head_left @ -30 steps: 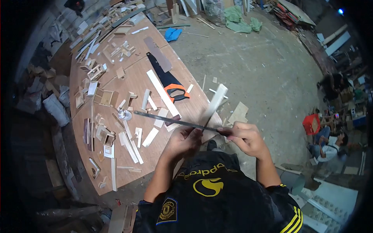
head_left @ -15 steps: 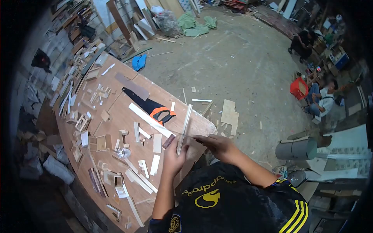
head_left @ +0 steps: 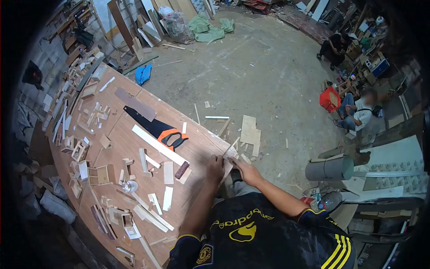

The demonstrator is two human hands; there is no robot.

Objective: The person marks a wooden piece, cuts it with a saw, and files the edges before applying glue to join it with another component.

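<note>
At the near right corner of the workbench, my left hand (head_left: 215, 168) is closed around a thin pale wood strip (head_left: 231, 146). The strip's far end slants up and to the right past the bench corner. Close beside it, my right hand (head_left: 249, 173) has its fingers drawn together at the strip; whatever they pinch is hidden. Left of my hands lies a dark reddish-brown block (head_left: 182, 170), at the end of a long white strip (head_left: 156, 142). A handsaw with an orange and black handle (head_left: 173, 138) rests beyond that strip.
The plywood bench top (head_left: 134, 105) carries several small wooden frames, offcuts and a clear glass-like cup (head_left: 130, 186). Scrap boards (head_left: 250, 134) lie on the floor beyond the corner. A grey roll (head_left: 329, 168) stands at right. Two people sit farther back near a red crate (head_left: 330, 99).
The view has shifted, so the bench appears farther left. My hands have come closer together, and the strip now tilts more to the right, with less of it showing.
</note>
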